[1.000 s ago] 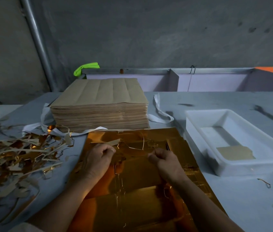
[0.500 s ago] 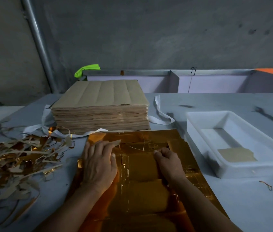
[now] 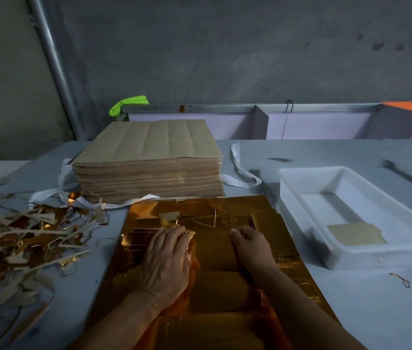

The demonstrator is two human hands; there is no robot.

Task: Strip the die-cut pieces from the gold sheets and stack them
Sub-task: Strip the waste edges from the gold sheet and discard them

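Observation:
A pile of gold sheets [image 3: 257,213] lies on the table in front of me, with die-cut lines showing. My left hand [image 3: 167,261] presses flat on the top sheet, fingers straight, left of the middle column of pieces. My right hand [image 3: 252,246] sits on the right side of that column, its fingers curled and thumb forward, pinching the top sheet at a cut edge. A thin loose gold strip [image 3: 213,215] curls up just beyond both hands. A white tray [image 3: 300,213] at the right holds one brown-backed piece [image 3: 356,234].
A tall stack of brown-backed sheets [image 3: 149,157] stands behind the gold pile, with a white strap [image 3: 240,173] under it. A heap of stripped waste scraps [image 3: 23,236] covers the table's left side. Small scraps [image 3: 401,279] lie at the right. A wall and pipe rise behind.
A second ago both hands pinched a waste strip near the sheet's far end. My left hand has since flattened onto the sheet, and both hands have slid a little toward me.

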